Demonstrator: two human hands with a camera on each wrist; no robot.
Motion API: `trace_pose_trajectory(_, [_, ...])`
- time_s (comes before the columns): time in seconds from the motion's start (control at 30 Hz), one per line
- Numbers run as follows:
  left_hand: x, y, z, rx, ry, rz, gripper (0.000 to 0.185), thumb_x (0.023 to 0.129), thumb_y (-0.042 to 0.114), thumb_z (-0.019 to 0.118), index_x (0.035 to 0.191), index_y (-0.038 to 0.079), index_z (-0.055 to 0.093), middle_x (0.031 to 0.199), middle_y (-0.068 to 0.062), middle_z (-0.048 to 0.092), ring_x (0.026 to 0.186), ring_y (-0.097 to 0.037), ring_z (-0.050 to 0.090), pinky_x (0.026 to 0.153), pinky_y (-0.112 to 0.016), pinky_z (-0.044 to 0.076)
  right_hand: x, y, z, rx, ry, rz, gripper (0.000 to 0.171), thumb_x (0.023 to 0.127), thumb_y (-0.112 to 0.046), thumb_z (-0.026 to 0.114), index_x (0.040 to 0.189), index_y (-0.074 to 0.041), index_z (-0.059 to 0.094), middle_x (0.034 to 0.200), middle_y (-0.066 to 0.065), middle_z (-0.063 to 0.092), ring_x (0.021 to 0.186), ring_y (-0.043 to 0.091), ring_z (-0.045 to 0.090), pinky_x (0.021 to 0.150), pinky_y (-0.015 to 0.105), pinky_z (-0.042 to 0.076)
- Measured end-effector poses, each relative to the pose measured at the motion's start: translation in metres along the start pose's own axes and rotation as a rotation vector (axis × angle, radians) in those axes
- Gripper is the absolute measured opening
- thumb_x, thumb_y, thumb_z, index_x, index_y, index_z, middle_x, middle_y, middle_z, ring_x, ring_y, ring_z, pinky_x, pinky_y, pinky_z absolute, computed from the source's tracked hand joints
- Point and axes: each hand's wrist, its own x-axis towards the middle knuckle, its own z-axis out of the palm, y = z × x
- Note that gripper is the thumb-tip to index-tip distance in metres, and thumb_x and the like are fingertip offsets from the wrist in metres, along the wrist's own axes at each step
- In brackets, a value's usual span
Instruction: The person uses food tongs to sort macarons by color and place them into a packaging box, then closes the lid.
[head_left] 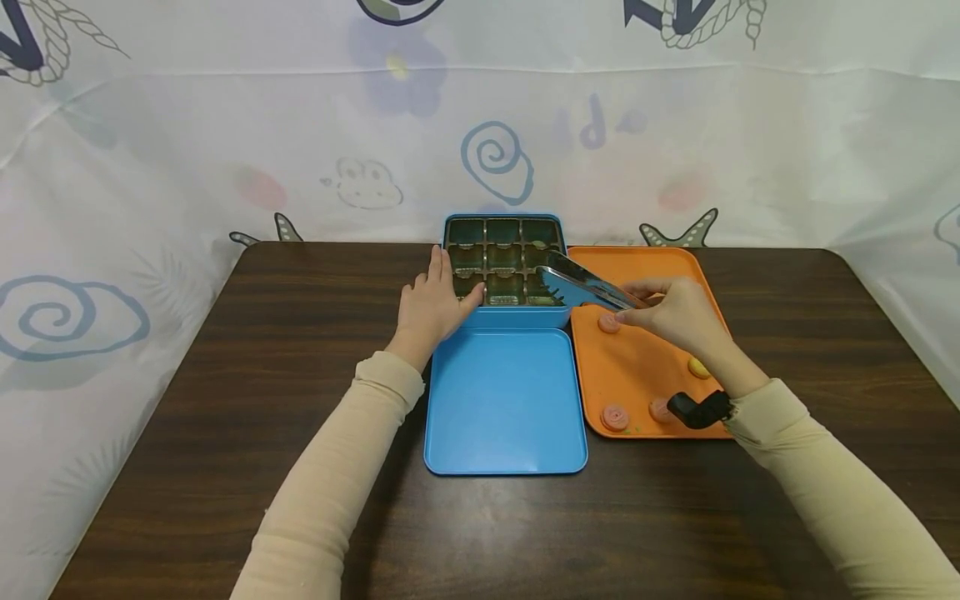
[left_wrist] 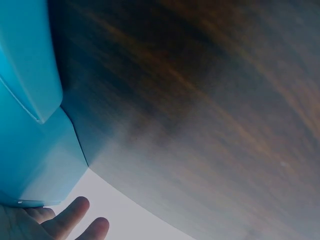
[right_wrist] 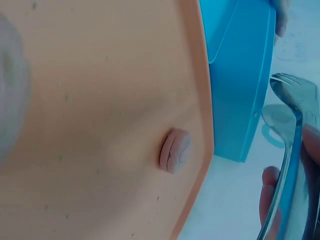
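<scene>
My left hand [head_left: 431, 310] rests on the left side of a blue box [head_left: 517, 317], with straight fingers along its edge and the thumb over the rim. Inside the box sits a clear-brown tray [head_left: 504, 256] divided into several compartments. My right hand [head_left: 678, 317] holds metal serving tongs [head_left: 588, 283], their ends above the box's right column. One end is forked and the other spoon-like in the right wrist view; they stand apart with nothing visible between them. Below that hand, a pink macaron-like round [right_wrist: 175, 150] lies on an orange tray [head_left: 630, 375].
A blue lid [head_left: 506, 400] lies flat in front of the box. Further pink rounds [head_left: 615, 417] lie near the orange tray's front edge, and a yellow round [head_left: 699, 367] is at its right, partly behind my wrist. The brown table [head_left: 300, 350] extends around them.
</scene>
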Motion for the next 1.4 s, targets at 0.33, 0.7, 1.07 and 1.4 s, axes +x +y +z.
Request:
trace_pose_trajectory(0.33, [-0.001, -0.001, 0.000, -0.008, -0.012, -0.003, 0.089, 0.094, 0.066, 0.027, 0.155, 0.007, 0.001, 0.163, -0.009, 0.000, 0.135, -0.036, 0.039, 0.109, -0.052, 0.035, -0.007, -0.003, -0.008, 0.020, -0.006, 0.036, 0.057, 0.087, -0.034, 0.069, 0.134, -0.006, 0.055, 0.137, 0.021, 0.053, 0.121, 0.041, 0.054, 0.089, 0.050, 0.051])
trace_pose_trajectory(0.7, [-0.001, -0.002, 0.001, -0.009, -0.002, 0.002, 0.089, 0.094, 0.066, 0.027, 0.155, 0.006, 0.001, 0.163, -0.009, 0.001, 0.135, -0.036, 0.040, 0.109, -0.052, 0.035, -0.015, 0.013, -0.021, -0.001, 0.002, 0.098, 0.069, 0.084, -0.047, 0.070, 0.139, -0.009, 0.051, 0.139, 0.024, 0.049, 0.126, 0.043, 0.048, 0.091, 0.052, 0.049])
trace_pose_trajectory(1.07, [-0.001, 0.000, -0.001, -0.003, -0.005, 0.003, 0.089, 0.095, 0.066, 0.027, 0.155, 0.006, 0.001, 0.163, -0.009, 0.001, 0.136, -0.036, 0.039, 0.109, -0.052, 0.035, -0.021, 0.032, -0.026, -0.024, 0.009, 0.157, 0.070, 0.084, -0.046, 0.069, 0.140, -0.008, 0.049, 0.133, 0.027, 0.052, 0.119, 0.042, 0.052, 0.076, 0.029, 0.050])
trace_pose_trajectory(1.4, [-0.001, 0.001, -0.003, -0.003, -0.011, 0.003, 0.088, 0.095, 0.065, 0.027, 0.155, 0.006, 0.001, 0.163, -0.009, 0.000, 0.136, -0.036, 0.039, 0.109, -0.051, 0.035, -0.021, 0.048, -0.025, -0.102, -0.045, 0.165, 0.065, 0.086, -0.040, 0.069, 0.136, -0.003, 0.052, 0.132, 0.031, 0.052, 0.109, 0.042, 0.059, 0.071, 0.029, 0.050])
